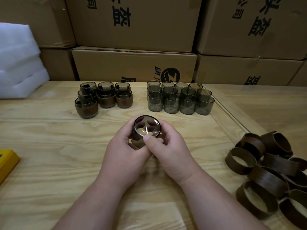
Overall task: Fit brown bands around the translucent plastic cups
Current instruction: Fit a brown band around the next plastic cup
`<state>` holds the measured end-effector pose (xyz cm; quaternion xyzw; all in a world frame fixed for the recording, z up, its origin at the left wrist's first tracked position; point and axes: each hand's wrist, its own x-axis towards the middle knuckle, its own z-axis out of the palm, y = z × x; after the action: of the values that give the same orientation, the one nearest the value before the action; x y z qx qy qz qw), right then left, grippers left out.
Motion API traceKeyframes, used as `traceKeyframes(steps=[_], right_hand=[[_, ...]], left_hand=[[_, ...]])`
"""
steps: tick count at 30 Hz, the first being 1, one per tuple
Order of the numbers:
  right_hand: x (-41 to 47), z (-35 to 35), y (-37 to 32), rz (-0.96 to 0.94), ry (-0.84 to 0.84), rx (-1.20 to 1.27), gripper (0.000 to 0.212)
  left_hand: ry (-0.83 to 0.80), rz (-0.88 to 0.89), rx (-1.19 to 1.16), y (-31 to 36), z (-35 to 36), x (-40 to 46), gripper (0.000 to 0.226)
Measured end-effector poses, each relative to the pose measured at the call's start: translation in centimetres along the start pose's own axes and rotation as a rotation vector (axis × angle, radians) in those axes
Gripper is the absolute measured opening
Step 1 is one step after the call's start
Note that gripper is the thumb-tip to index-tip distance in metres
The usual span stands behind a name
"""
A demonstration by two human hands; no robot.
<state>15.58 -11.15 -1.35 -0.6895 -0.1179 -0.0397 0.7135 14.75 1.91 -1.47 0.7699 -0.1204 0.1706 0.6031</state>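
Over the middle of the wooden table (49, 138), between the two hands, sits the cup (146, 128) being worked on: a smoky, see-through tumbler, tipped so one round end faces the camera, with fingertips showing dark through its wall. A dark rim of something wraps its far side, and I can't say for sure whether that is a band already started or just the cup's own edge. The left hand (126, 151) cradles it from below and the side, fingers curled round the wall; the right hand (167, 150) closes in from the other side, thumb pressed near the lower edge. Both grips are snug around the cup.

To my eye, the trick at this step is to keep the cup square to the band and ease the band on evenly all round, turning the cup a little at a time, not forcing one side. The wall looks slick, so a firm cradle matters more than squeezing hard.

Further back, a cluster of finished cups (103, 98) wearing brown sleeves stands to the left, some stacked, and a block of bare cups (179, 100) waits to the right. Loose brown bands (265, 171) lie heaped near the right edge. Cardboard boxes (132, 63) line the wall behind, white foam (18, 63) sits far left, and a yellow object (6, 163) pokes in at the left edge.
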Motion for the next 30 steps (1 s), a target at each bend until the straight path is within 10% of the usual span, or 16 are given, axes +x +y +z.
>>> traceKeyframes(steps=[14, 30], right_hand=[[0.2, 0.0, -0.2, 0.032, 0.206, -0.109, 0.063], [0.7, -0.6, -0.2, 0.088, 0.246, 0.13, 0.03]], left_hand=[[-0.114, 0.056, 0.171, 0.3, 0.2, -0.3, 0.07], [-0.11, 0.018, 0.072, -0.1, 0.2, -0.4, 0.068]])
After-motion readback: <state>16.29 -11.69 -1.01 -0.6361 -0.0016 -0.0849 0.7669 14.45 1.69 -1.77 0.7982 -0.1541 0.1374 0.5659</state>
